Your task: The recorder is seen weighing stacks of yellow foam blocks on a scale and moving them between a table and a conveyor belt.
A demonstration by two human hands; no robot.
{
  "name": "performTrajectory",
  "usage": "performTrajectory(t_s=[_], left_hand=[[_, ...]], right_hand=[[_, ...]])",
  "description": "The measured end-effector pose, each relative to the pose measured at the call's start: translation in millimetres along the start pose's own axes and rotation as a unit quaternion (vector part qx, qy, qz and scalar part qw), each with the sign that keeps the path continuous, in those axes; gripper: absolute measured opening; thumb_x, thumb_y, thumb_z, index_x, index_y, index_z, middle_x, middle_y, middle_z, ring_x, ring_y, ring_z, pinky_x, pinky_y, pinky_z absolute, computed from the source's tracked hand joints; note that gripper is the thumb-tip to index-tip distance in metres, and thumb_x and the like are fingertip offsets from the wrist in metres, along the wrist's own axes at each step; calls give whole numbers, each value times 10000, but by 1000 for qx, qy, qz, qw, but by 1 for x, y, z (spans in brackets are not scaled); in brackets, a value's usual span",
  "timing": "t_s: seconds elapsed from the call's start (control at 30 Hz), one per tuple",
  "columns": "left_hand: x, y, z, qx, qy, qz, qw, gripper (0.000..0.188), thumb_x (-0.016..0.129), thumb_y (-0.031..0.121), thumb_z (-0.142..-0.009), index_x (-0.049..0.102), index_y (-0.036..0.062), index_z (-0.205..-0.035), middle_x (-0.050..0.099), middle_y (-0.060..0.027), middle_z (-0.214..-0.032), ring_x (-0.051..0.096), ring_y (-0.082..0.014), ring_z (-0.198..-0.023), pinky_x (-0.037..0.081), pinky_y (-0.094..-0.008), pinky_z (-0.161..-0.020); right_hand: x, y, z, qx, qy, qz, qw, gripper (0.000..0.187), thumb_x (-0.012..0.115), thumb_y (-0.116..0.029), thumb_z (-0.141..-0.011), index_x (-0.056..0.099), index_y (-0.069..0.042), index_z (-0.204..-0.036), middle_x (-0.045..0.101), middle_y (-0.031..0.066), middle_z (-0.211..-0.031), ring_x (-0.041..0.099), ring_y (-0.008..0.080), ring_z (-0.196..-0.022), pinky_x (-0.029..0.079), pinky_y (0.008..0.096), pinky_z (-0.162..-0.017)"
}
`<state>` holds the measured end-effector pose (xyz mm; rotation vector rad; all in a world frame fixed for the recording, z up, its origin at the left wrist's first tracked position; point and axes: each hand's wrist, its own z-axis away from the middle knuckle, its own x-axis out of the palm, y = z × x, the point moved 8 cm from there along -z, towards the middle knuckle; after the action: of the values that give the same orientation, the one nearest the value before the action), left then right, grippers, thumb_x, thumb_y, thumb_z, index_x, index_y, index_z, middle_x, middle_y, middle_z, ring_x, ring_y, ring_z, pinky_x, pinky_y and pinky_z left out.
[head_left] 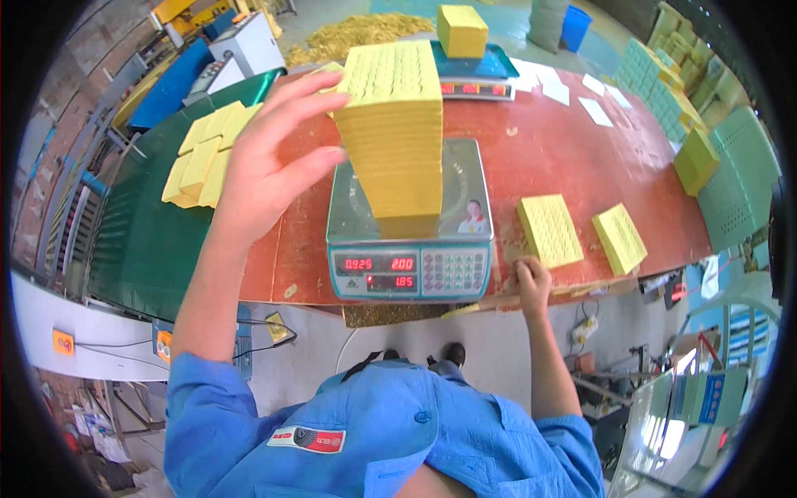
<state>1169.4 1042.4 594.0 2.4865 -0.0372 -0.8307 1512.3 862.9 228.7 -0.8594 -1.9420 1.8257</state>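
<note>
A tall stack of yellow embossed paper [390,141] stands upright on the pan of a digital scale [340,224], whose red display is lit. My left hand [274,158] is at the stack's upper left side, open, with its fingers apart. The fingertips reach the stack's edge; whether they press on it I cannot tell. My right hand [534,285] is closed at the table's front edge, just below a low yellow paper stack [550,231]. Its curled fingers hide whatever may be in them. Farther right lies a smaller yellow stack [620,239].
The red tabletop [540,158] carries a second scale [477,90] with a yellow block [462,31] on it, and white paper slips [595,111]. Left, yellow bundles [203,158] lie on a green belt surface [149,199]. A green perforated panel [739,178] stands at the right.
</note>
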Motion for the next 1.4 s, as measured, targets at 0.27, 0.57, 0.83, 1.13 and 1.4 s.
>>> performTrajectory(t_s=[0.27, 0.57, 0.83, 1.13, 1.4], left_hand=[[58, -63, -69, -191, -196, -79, 959, 491, 763, 157, -790, 642, 96, -1263, 555, -84, -1407, 477, -232, -1341, 338, -363, -1142], [64, -57, -75, -242, -203, -65, 947, 439, 758, 164, -797, 680, 97, -1224, 578, -70, -1393, 496, -210, -1322, 371, -363, -1125], [54, -62, -79, -194, -196, -42, 960, 286, 704, 106, -855, 718, 80, -1139, 656, -62, -1284, 513, -222, -1309, 393, -364, -1101], [44, 10, -64, 137, -4, -245, 960, 112, 631, -50, -852, 656, -41, -960, 698, -158, -1079, 672, -322, -1000, 519, -378, -894], [172, 132, 10, 317, -180, -154, 919, 159, 614, 100, -861, 660, 2, -977, 677, -171, -1114, 635, -302, -1140, 398, -600, -1057]], right_hand=[[10, -14, 7, 23, -81, -74, 994, 125, 566, -42, -938, 669, 28, -934, 619, 14, -747, 569, 72, -656, 475, 235, -599], [8, -12, 1, 28, -160, -79, 983, 117, 583, -27, -925, 684, 19, -964, 637, 16, -741, 595, 69, -669, 493, 244, -624], [6, -17, 0, 29, -110, -71, 991, 125, 576, -31, -930, 676, 34, -970, 650, 31, -753, 626, 86, -694, 519, 248, -646], [19, -28, 4, 168, -82, -137, 973, 212, 570, -185, -977, 677, -3, -993, 656, 50, -826, 629, 121, -707, 512, 257, -632], [33, -184, 9, 82, -235, -580, 776, 808, 455, -607, -971, 239, -80, -1544, 429, 130, -1477, 520, 274, -1261, 462, 446, -1017]])
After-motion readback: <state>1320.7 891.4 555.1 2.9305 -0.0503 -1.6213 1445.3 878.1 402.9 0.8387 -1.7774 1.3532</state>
